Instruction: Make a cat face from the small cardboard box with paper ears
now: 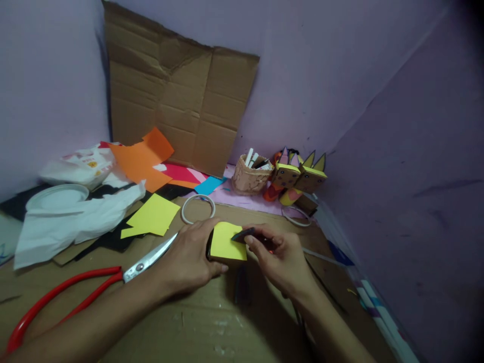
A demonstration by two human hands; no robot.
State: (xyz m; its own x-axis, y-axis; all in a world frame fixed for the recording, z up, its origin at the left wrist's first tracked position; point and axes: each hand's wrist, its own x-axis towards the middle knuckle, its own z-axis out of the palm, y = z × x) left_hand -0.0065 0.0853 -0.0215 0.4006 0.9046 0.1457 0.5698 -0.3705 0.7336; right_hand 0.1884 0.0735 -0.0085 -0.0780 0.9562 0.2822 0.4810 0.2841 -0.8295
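My left hand [191, 257] is closed round a small cardboard box whose top is covered with yellow paper [226, 243]. Its thumb and fingers press on the box's left side and front. In my right hand [282, 254], a small dark pointed piece [243, 234] is pinched between thumb and fingers, its tip at the yellow top. Whether the tip touches the paper I cannot tell. Below the box, another dark pointed piece [242, 286] lies on the cardboard mat [189, 322]. Red-handled scissors [140, 267] lie partly under my left forearm.
Rings of tape [198, 196] and yellow paper scraps [153, 214] lie beyond my hands. Behind are orange paper [141, 159], a pot of pens [249, 176] and box figures with pointed ears [287, 174]. A cardboard sheet [177, 91] leans on the wall; white plastic [79, 219] lies left.
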